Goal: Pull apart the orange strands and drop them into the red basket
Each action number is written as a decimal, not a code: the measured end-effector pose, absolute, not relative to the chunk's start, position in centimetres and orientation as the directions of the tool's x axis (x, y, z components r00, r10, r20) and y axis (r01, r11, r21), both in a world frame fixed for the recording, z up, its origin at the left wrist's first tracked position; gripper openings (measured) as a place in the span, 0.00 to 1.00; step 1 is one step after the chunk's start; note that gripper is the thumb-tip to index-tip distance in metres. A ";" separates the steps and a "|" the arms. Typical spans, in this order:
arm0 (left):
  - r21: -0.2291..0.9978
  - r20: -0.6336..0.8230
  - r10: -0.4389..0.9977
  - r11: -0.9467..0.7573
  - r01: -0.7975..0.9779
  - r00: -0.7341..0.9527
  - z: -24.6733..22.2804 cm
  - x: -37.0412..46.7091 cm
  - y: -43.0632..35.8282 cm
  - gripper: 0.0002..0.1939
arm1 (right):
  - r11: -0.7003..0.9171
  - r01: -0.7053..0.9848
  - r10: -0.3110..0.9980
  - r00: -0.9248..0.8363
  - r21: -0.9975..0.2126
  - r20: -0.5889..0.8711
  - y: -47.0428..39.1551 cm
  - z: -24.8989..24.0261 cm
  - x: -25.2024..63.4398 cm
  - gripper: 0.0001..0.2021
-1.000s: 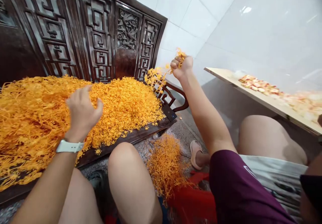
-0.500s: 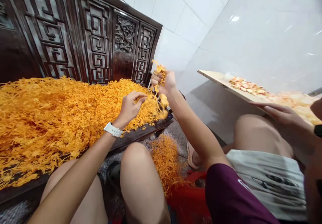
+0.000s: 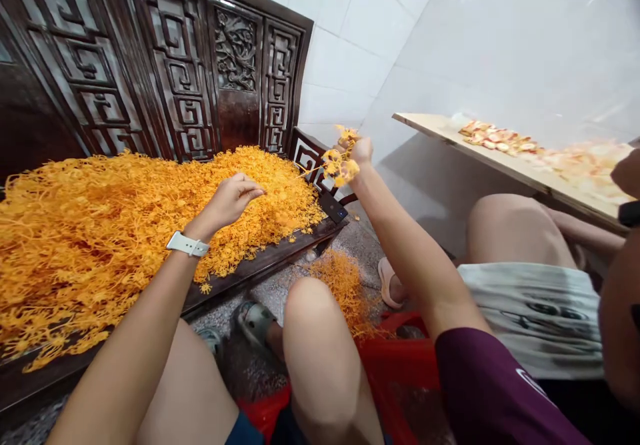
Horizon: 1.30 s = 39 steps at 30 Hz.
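A large heap of yellow-orange plastic flower pieces [image 3: 135, 211] with thin stems covers the seat of a dark carved wooden bench [image 3: 240, 121]. My left hand [image 3: 233, 199], with a pale watch on its wrist, hovers above the heap; its fingers are pinched together, and whatever may be between them is too small to make out. Farther right, my right hand [image 3: 361, 154] is raised near the bench's armrest, closed around a small bunch of yellow flower pieces [image 3: 340, 166]. Some of the bunch hangs below the fist, with a thin stem sticking out leftward.
Orange stringy pieces [image 3: 343, 285] lie on the floor beside my knee, near red plastic stools [image 3: 400, 365]. A black phone-like object [image 3: 333, 207] rests at the bench's end. To the right, another person sits by a board [image 3: 425, 125] bearing pinkish-yellow petals [image 3: 505, 145].
My left hand has drawn away leftward from the bunch. My right hand, still holding it, has shifted right. The other person's hand has left the board's edge. The view has also shifted.
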<state>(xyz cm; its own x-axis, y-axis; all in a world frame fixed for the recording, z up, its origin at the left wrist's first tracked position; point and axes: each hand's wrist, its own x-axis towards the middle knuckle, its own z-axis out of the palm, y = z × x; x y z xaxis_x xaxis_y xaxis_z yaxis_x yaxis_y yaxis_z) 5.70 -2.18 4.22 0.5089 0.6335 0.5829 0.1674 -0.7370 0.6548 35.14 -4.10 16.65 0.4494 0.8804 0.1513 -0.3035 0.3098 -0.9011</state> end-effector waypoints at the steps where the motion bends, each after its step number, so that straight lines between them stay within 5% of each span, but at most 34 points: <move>1: 0.647 0.567 0.609 -0.746 0.159 0.555 4.3 5.4 -2.5 0.11 | 0.324 -0.312 0.873 0.462 -0.893 0.156 -4.1 16.4 35.0 0.20; 8: 0.585 0.488 0.696 -0.709 0.394 0.526 3.0 4.3 -4.0 0.12 | 0.216 -0.499 0.942 0.334 -0.839 0.044 -3.2 14.3 32.7 0.20; 16: 0.656 0.479 0.878 -0.361 0.663 0.005 2.5 1.8 -2.9 0.13 | 0.171 -0.449 0.939 0.344 -0.877 0.007 -1.7 8.0 28.5 0.07; 21: 0.530 0.382 0.913 -0.342 0.776 0.141 2.1 1.0 -3.7 0.23 | 0.030 -0.522 0.989 0.139 -0.852 -0.050 -2.1 4.3 27.4 0.08; 25: 0.538 0.414 0.899 -0.367 0.758 0.142 2.3 2.7 -4.9 0.38 | -0.002 -0.619 1.000 -0.003 -0.785 -0.001 -3.2 3.5 26.1 0.06; 30: 0.557 0.460 0.866 -0.452 0.696 0.195 3.1 5.9 -5.7 0.31 | -0.085 -0.652 0.996 -0.086 -0.753 -0.038 -3.9 2.9 23.7 0.05; 34: 0.688 0.476 0.872 -0.451 0.569 0.115 2.8 6.7 -4.7 0.22 | -0.079 -0.721 0.996 -0.088 -0.688 -0.022 -4.1 2.9 23.0 0.07; 39: 0.755 0.482 0.854 -0.517 0.404 0.193 1.6 6.5 -3.2 0.15 | -0.161 -0.685 0.983 -0.047 -0.711 -0.177 -4.3 3.2 23.1 0.08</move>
<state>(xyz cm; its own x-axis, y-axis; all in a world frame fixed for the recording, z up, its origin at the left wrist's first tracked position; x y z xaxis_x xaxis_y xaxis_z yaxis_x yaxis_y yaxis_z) 6.54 -3.16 1.59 0.1929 0.8544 0.4824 0.4035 -0.5172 0.7548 23.10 -4.32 3.20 -0.0472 0.9831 -0.1770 -0.6849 -0.1609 -0.7107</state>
